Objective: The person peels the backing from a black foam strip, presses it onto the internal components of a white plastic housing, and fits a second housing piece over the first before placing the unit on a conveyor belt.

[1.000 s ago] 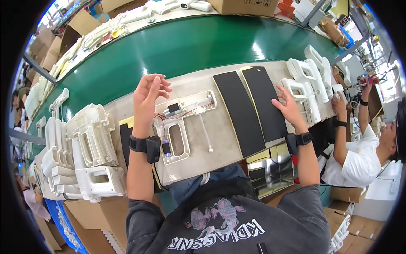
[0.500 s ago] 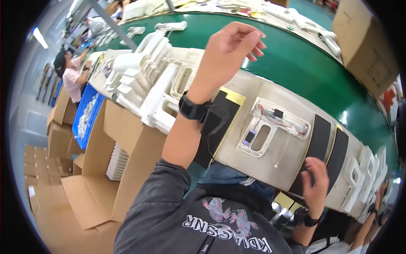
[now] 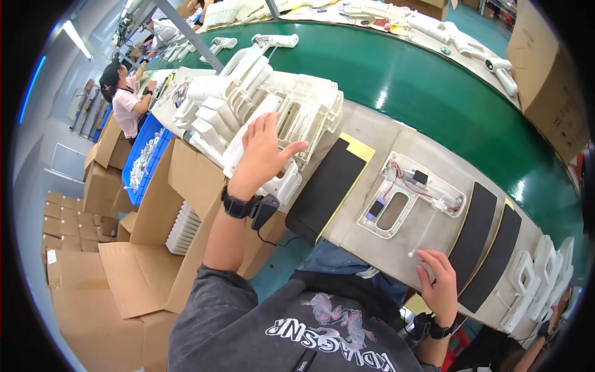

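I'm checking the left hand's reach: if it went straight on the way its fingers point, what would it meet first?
The left hand already lies on the stack of white plastic housing shells; straight on it would meet more of those shells, probably before the green conveyor belt, though depth is unclear.

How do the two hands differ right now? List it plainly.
The left hand is raised with fingers spread on the stack of white plastic housings; the right hand lies low at the near edge of the grey work mat.
The left hand reaches far out to the side; the right hand stays close to the body, beside a black foam strip.
Both wrists wear a dark band, and neither hand grips anything.
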A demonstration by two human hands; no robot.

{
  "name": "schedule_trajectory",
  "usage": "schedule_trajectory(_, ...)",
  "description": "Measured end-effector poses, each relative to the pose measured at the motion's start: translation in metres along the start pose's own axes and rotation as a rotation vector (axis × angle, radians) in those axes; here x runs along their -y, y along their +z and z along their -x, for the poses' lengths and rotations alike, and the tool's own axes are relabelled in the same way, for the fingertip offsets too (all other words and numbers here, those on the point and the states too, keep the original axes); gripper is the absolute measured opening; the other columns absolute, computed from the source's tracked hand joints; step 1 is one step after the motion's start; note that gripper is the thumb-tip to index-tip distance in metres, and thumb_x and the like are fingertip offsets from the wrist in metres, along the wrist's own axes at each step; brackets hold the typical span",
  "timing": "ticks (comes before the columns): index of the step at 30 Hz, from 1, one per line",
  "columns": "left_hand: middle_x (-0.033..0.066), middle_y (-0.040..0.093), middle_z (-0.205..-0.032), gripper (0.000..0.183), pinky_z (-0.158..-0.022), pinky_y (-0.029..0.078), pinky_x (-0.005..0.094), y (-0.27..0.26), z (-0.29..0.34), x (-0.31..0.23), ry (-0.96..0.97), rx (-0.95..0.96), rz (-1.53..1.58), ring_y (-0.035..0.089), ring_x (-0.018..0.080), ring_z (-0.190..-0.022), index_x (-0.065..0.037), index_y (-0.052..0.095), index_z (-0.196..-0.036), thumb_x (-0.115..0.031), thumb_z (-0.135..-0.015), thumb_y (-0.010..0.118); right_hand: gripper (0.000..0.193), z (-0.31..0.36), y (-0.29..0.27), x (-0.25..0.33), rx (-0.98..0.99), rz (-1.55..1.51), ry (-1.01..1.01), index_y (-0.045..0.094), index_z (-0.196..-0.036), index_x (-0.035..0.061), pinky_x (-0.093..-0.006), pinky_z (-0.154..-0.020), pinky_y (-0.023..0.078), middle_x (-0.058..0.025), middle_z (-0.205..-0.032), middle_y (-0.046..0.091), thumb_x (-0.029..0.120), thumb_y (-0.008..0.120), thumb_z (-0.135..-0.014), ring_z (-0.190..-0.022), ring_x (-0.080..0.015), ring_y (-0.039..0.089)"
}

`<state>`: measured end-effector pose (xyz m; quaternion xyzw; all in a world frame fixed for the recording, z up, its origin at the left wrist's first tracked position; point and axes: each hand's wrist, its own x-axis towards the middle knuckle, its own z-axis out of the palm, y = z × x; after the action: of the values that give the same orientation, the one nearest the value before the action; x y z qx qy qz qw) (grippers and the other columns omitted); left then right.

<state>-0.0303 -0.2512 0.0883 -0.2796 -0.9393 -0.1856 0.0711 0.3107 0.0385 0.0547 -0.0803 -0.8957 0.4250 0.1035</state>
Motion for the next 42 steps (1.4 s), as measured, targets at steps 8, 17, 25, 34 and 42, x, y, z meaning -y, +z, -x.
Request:
schedule_trajectory(8, 0.0288, 0.056, -0.124, 0.095, -0.103, 0.034, 0.0569, 0.007, -0.041, -0.028, -0.126, 0.109, -0.373, 0.05, 0.0443, -0.119, 0.007, 0.031, -0.145, -0.052, -0.083, 0.073, 0.033, 0.008, 0.004, 0.01, -0.034, -0.016, -0.005, 0.067, -0.116, 0.0007, -0.0335, -0.083, 0.053, -0.0147, -0.109, 0.067, -0.006, 0.067, -0.084, -0.093, -0.0273, 0.068)
schedule_trajectory(17, 0.0227, 0.06, -0.117, 0.081, -0.098, 0.042, 0.0481, -0.034, -0.05, -0.039, -0.222, -0.1, 0.183, 0.058, 0.0369, -0.11, 0.002, 0.045, -0.126, -0.051, -0.075, 0.079, 0.032, 0.009, 0.004, 0.015, -0.101, -0.121, 0.026, 0.068, -0.114, 0.0006, -0.0319, -0.081, 0.052, -0.0134, -0.103, 0.068, -0.008, 0.066, -0.083, -0.087, -0.0233, 0.067)
schedule_trajectory(25, 0.0212, 0.058, -0.13, 0.085, -0.094, 0.052, 0.0353, -0.049, 0.044, -0.112, -0.059, 0.256, 1.609, 0.062, 0.0252, -0.11, 0.006, 0.04, -0.14, -0.044, -0.081, 0.075, 0.064, -0.043, -0.041, 0.02, -0.475, 0.129, -0.225, 0.051, -0.139, 0.0001, -0.037, -0.097, 0.048, -0.0156, -0.137, 0.059, 0.003, 0.075, -0.081, -0.118, -0.0311, 0.059)
schedule_trajectory(34, 0.0204, 0.052, -0.14, 0.08, -0.105, 0.042, 0.0428, 0.038, 0.071, -0.117, -0.26, 0.885, 2.0, 0.053, 0.0323, -0.124, -0.008, 0.045, -0.14, -0.057, -0.08, 0.068, 0.071, -0.082, -0.069, 0.008, -0.157, 0.187, -0.133, 0.047, -0.146, 0.0081, -0.04, -0.106, 0.045, -0.0172, -0.143, 0.053, 0.011, 0.078, -0.082, -0.128, -0.037, 0.052)
schedule_trajectory(42, 0.0186, 0.049, -0.143, 0.054, -0.112, 0.038, 0.0387, 0.089, -0.004, -0.119, 0.086, 0.329, 1.257, 0.048, 0.0272, -0.133, 0.001, 0.04, -0.146, -0.025, -0.102, 0.058, 0.064, -0.09, -0.071, -0.05, -0.087, 0.289, -0.15, 0.051, -0.14, 0.0025, -0.0425, -0.112, 0.039, -0.0201, -0.135, 0.057, 0.009, 0.077, -0.082, -0.128, -0.0384, 0.051)
